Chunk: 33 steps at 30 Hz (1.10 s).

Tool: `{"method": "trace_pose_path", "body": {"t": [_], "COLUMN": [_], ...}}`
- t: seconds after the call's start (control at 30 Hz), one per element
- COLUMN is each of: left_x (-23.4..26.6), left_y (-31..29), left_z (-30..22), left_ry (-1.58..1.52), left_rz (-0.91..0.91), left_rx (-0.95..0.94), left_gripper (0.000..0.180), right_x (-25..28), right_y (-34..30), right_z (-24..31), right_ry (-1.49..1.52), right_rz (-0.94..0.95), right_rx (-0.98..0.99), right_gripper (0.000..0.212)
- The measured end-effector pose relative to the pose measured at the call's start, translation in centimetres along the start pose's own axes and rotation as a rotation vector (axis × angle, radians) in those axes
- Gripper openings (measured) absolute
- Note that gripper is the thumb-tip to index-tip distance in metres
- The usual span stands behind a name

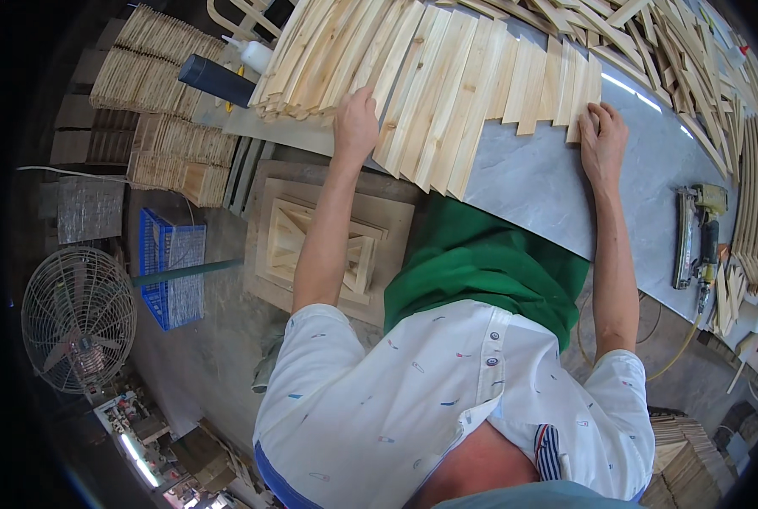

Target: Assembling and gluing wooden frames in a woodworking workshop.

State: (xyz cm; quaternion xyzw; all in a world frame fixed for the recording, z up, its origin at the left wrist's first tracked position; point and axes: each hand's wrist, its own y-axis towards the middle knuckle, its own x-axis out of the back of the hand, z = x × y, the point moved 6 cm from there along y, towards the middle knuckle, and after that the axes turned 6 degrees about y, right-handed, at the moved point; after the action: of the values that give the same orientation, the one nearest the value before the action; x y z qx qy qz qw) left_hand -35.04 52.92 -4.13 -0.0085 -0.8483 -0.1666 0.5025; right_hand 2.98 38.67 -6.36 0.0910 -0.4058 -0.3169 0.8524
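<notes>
A row of long pale wooden slats (434, 97) lies side by side on the grey tabletop (523, 182), joined on the right by shorter slats (527, 89). My left hand (357, 129) is closed at the near end of a long slat, between the spread row and a thicker pile of slats (311, 64). With bent fingers, my right hand (604, 140) grips the near end of the rightmost short slat (578, 119). Its fingertips are partly hidden.
Loose wooden strips (651, 51) heap up at the far right. A nail gun (697, 237) with a yellow hose lies on the table's right side. A white glue bottle (256, 56) and a dark cylinder (216, 80) sit far left. A fan (78, 321) and blue crate (171, 267) stand left.
</notes>
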Motion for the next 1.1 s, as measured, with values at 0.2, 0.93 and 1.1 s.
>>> {"method": "trace_pose_path", "body": {"t": [0.2, 0.93, 1.1], "left_x": [-1.0, -6.8, -8.5], "left_y": [1.0, -3.4, -2.2], "left_z": [-2.3, -17.8, -18.7], "left_ry": [0.179, 0.213, 0.173], "left_rz": [0.016, 0.292, 0.307], "left_rx": [-0.209, -0.834, -0.89], "left_gripper": [0.033, 0.069, 0.064], "right_x": [-0.1, 0.1, -0.3], "right_y": [0.5, -1.5, -2.3], "right_z": [0.2, 1.9, 1.9], "right_ry": [-0.025, -0.016, 0.031], "right_rz": [-0.035, -0.066, 0.096], "right_rx": [0.079, 0.144, 0.241], "right_gripper": [0.03, 0.048, 0.058]}}
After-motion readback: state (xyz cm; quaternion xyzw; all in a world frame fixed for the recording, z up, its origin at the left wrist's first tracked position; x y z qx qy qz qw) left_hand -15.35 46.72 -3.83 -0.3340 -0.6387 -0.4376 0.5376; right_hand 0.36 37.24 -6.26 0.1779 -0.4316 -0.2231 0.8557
